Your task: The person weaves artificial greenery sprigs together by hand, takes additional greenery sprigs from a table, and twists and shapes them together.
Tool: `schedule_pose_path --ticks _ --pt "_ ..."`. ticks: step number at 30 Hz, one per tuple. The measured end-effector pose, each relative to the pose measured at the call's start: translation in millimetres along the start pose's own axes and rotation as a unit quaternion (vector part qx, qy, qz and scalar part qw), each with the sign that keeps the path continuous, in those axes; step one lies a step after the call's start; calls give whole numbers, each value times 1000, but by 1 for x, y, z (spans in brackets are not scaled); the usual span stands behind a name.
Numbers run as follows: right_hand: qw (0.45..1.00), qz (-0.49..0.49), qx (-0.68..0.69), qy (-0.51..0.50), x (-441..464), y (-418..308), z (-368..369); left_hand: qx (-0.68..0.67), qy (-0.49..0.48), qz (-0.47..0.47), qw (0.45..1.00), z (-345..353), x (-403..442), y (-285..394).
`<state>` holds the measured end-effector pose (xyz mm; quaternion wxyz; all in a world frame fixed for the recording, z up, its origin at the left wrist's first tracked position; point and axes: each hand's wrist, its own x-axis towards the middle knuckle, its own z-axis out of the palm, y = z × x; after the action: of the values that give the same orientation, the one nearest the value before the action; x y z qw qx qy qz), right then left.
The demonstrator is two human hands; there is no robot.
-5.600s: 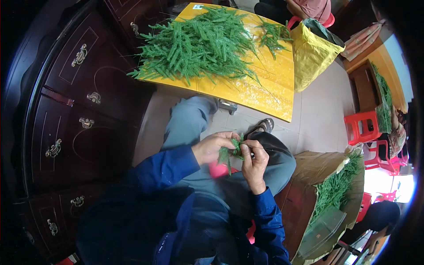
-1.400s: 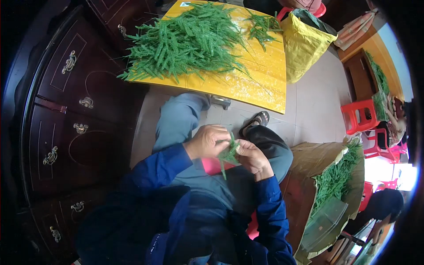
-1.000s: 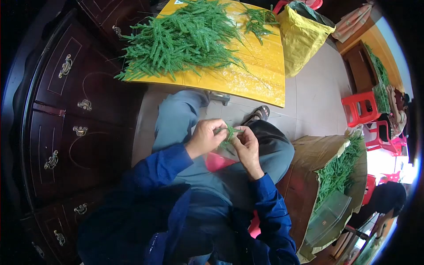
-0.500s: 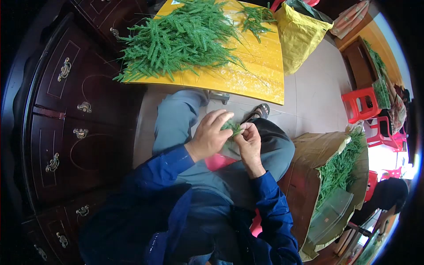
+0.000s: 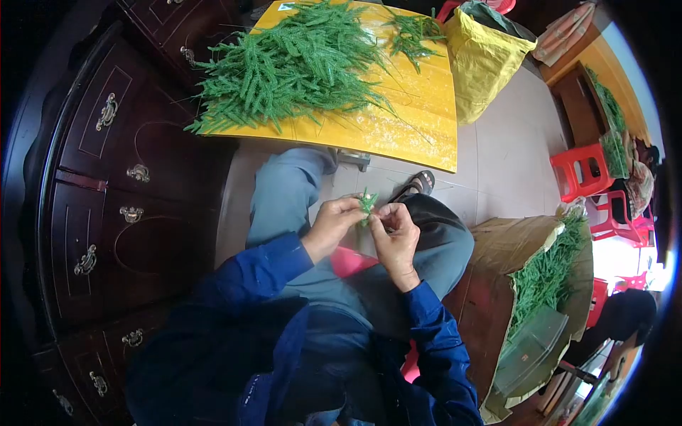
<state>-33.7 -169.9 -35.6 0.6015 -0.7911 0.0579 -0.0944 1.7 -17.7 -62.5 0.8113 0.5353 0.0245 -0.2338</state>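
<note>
Between my two hands, above my lap, is a small green sprig (image 5: pixel 367 202) with needle-like leaves. My left hand (image 5: pixel 334 226) pinches it from the left, fingers closed. My right hand (image 5: pixel 396 238) has its thumb and fingers pressed together at the sprig's right side. Beyond my knees a large pile of green sprigs (image 5: pixel 291 67) covers much of a yellow table (image 5: pixel 412 135). A smaller bunch (image 5: pixel 412 35) lies at that table's far right.
A yellow sack (image 5: pixel 486 64) stands right of the table. At the right is an open cardboard box (image 5: pixel 504 245) of greenery, near red stools (image 5: pixel 581 174). Dark drawers (image 5: pixel 106 163) line the left. Other people are partly visible at the right.
The raised fingers of my left hand have come down and closed on the sprig. The sprig now points upward between my hands. Earlier the view sat slightly further left over the table.
</note>
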Motion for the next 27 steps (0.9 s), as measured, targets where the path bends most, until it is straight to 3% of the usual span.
schedule_pose_path --ticks 1,4,10,13,16,18,22,27 --pt "1000 -14 -12 8 1 -2 0 -6 0 13 1000 0 0 -1" --pt "997 -56 -53 20 2 -4 0 168 -4 140 976 -6 7 -6" --pt "979 -154 -131 2 6 -6 0 247 23 140 959 2 5 -1" --pt "962 -195 -189 -10 7 -4 -4 315 11 189 930 2 8 0" --pt "951 -216 -221 -19 9 -5 -6 237 -10 167 957 0 10 -7" --pt "946 -225 -232 -17 11 -1 -7 60 -39 24 997 -1 6 -3" --pt "921 -289 -261 -29 18 2 -14 -159 -18 -162 974 -7 10 -3" --pt "894 -330 -300 -44 18 -3 -14 -83 -36 -110 990 -7 12 3"
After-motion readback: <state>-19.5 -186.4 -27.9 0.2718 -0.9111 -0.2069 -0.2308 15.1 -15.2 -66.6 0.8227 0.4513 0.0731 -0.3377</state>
